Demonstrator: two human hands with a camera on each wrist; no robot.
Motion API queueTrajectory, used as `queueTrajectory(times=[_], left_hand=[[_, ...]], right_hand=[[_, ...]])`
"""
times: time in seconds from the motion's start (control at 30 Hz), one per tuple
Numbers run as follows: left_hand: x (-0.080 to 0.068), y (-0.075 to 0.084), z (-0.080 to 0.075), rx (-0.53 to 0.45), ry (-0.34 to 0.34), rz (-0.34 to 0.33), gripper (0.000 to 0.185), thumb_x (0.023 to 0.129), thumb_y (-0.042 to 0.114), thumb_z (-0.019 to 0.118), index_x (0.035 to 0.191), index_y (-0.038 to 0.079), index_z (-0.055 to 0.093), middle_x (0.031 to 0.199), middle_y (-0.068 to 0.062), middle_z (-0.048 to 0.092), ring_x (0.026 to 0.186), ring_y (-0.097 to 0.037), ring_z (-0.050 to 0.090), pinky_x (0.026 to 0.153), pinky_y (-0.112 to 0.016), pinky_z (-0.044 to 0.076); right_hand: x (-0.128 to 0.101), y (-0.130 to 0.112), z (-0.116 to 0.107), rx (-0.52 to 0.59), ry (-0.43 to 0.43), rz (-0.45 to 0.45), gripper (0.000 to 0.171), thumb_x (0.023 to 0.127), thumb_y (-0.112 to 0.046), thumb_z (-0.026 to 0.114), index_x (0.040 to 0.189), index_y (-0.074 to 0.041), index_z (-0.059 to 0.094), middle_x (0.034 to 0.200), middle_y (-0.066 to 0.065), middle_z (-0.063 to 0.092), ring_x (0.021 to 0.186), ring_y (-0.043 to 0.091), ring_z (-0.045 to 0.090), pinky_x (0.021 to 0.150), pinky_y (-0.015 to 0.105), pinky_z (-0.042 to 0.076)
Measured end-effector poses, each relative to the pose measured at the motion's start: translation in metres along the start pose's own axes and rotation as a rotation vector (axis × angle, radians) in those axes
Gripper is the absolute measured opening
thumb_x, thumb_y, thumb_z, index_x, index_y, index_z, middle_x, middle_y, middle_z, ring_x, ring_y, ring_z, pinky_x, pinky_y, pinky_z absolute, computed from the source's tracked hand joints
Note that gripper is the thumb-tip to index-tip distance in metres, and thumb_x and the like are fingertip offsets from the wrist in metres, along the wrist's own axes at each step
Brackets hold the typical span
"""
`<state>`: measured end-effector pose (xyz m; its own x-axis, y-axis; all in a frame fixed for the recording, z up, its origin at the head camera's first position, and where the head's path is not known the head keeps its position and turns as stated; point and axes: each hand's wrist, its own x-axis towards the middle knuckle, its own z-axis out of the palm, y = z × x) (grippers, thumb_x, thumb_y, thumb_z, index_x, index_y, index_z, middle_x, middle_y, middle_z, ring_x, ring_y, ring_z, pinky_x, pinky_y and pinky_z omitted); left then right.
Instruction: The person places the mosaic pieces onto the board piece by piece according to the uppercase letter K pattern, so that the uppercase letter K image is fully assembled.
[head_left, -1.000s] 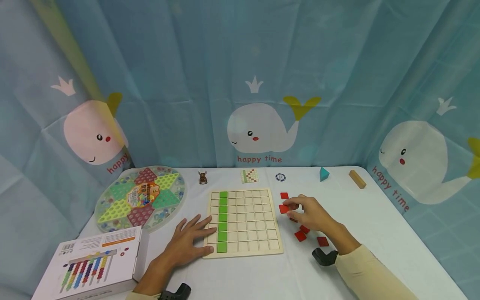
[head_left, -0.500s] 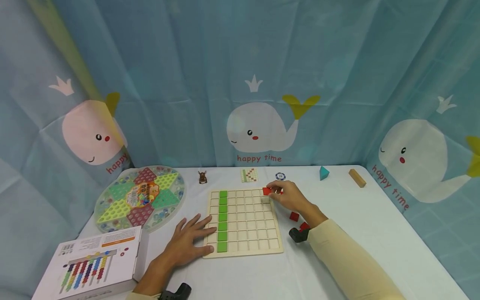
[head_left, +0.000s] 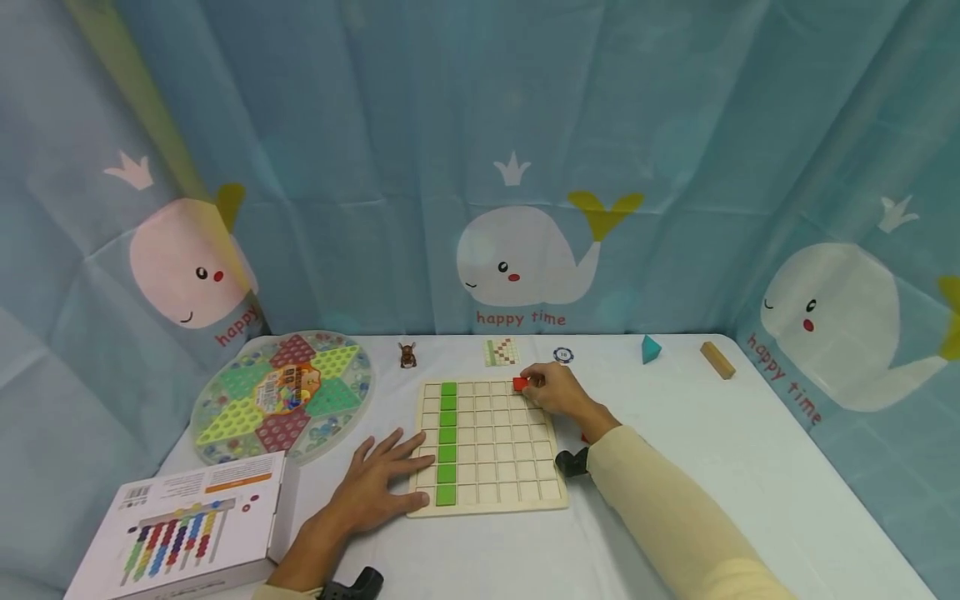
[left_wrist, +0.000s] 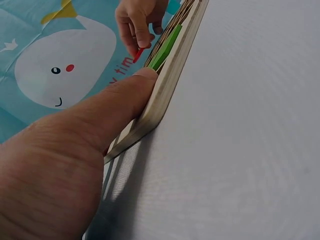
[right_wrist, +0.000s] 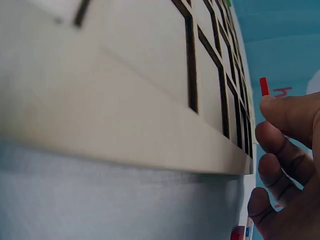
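Note:
A light wooden grid board [head_left: 495,450] lies on the white table, with a column of green square tiles [head_left: 447,436] set near its left side. My left hand [head_left: 378,487] rests with spread fingers on the board's left edge; in the left wrist view its thumb [left_wrist: 125,92] lies against the rim. Between thumb and fingertips my right hand [head_left: 553,390] pinches a red square tile [head_left: 519,383] over the board's top right squares. The right wrist view shows that red tile [right_wrist: 264,86] edge-on above the thumb. Loose red tiles [head_left: 584,437] are mostly hidden behind the right forearm.
Along the back stand a brown animal figurine [head_left: 407,355], a pattern card [head_left: 501,352], a poker chip [head_left: 562,355], a teal pyramid [head_left: 650,348] and a wooden block [head_left: 717,360]. To the left are a round checkers board [head_left: 255,425] and a white box [head_left: 187,525].
My right hand has picked up a red tile from beside the board and carried it left over the top right squares. The left hand has stayed in place.

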<state>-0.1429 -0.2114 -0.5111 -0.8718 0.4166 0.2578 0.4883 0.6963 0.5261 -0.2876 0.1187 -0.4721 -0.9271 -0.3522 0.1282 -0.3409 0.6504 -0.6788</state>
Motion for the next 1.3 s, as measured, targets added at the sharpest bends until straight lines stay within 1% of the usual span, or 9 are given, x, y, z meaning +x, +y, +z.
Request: queueTrajectory(times=[0.1,0.27,0.4,0.53,0.73,0.83,1.03,1.2,1.3], left_hand=[[0.000,0.000,0.000,0.004,0.001,-0.004,0.055,0.078,0.053,0.073,0.124,0.024,0.069,0.145,0.000,0.046,0.137,-0.036,0.030,0.106,-0.063,0.008],[0.000,0.000,0.000,0.004,-0.028,-0.022,0.056,0.080,0.055,0.070,0.126,0.024,0.067,0.147,0.001,0.044,0.139,-0.034,0.028,0.107,-0.062,0.006],[0.000,0.001,-0.001,0.010,-0.041,-0.028,0.057,0.080,0.056,0.069,0.127,0.024,0.067,0.147,0.001,0.043,0.140,-0.034,0.026,0.107,-0.062,0.006],[-0.001,0.001,-0.001,0.018,-0.043,-0.025,0.057,0.080,0.056,0.069,0.127,0.024,0.067,0.147,0.002,0.043,0.139,-0.034,0.027,0.107,-0.062,0.007],[-0.001,0.001,-0.001,0.017,-0.033,-0.017,0.055,0.080,0.055,0.070,0.126,0.024,0.067,0.147,0.001,0.044,0.139,-0.035,0.028,0.107,-0.062,0.007],[0.000,0.002,-0.001,0.017,-0.034,-0.018,0.055,0.081,0.055,0.069,0.126,0.024,0.067,0.147,0.001,0.044,0.139,-0.035,0.028,0.107,-0.062,0.007],[-0.001,0.005,-0.004,0.009,-0.054,-0.026,0.056,0.081,0.055,0.069,0.126,0.022,0.067,0.147,-0.001,0.044,0.139,-0.036,0.028,0.106,-0.063,0.007],[-0.001,0.004,-0.004,0.006,-0.058,-0.026,0.056,0.081,0.055,0.068,0.126,0.022,0.067,0.147,-0.001,0.044,0.139,-0.036,0.027,0.106,-0.063,0.007],[-0.001,0.003,-0.004,0.011,-0.056,-0.015,0.056,0.082,0.056,0.067,0.127,0.022,0.067,0.147,-0.001,0.044,0.139,-0.036,0.028,0.106,-0.063,0.007]], right_hand=[[0.002,0.001,0.002,-0.015,-0.008,-0.003,0.022,0.087,-0.005,0.068,0.109,-0.001,0.070,0.079,-0.001,0.060,0.068,0.014,0.053,0.062,0.031,0.047],[0.004,0.000,0.004,-0.047,-0.015,0.008,0.024,0.086,-0.004,0.070,0.109,0.000,0.070,0.080,0.000,0.060,0.069,0.015,0.053,0.064,0.033,0.047],[0.006,-0.001,0.006,-0.065,-0.034,0.051,0.024,0.086,-0.005,0.070,0.110,-0.003,0.070,0.080,0.000,0.060,0.069,0.015,0.053,0.064,0.032,0.046],[0.008,-0.004,0.008,-0.081,-0.062,0.085,0.024,0.086,-0.008,0.070,0.110,-0.008,0.071,0.079,-0.001,0.058,0.069,0.016,0.051,0.061,0.032,0.043],[0.006,-0.008,0.003,-0.073,-0.071,0.065,0.031,0.087,-0.010,0.069,0.118,-0.007,0.069,0.076,0.002,0.055,0.061,0.016,0.046,0.055,0.031,0.039],[0.001,-0.012,-0.007,-0.048,-0.052,0.048,0.035,0.089,-0.014,0.069,0.123,-0.006,0.066,0.079,0.003,0.056,0.054,0.015,0.043,0.052,0.031,0.039],[-0.019,-0.027,-0.043,-0.026,-0.015,-0.047,0.036,0.087,-0.019,0.071,0.121,-0.008,0.066,0.088,0.004,0.057,0.059,0.018,0.045,0.052,0.033,0.042],[-0.050,-0.035,-0.075,-0.015,-0.004,-0.111,0.034,0.087,-0.023,0.073,0.118,-0.011,0.068,0.091,0.003,0.058,0.074,0.020,0.049,0.059,0.034,0.044],[-0.071,-0.035,-0.091,-0.046,0.012,-0.127,0.034,0.086,-0.026,0.075,0.117,-0.013,0.069,0.092,0.000,0.057,0.082,0.023,0.049,0.061,0.033,0.044]])
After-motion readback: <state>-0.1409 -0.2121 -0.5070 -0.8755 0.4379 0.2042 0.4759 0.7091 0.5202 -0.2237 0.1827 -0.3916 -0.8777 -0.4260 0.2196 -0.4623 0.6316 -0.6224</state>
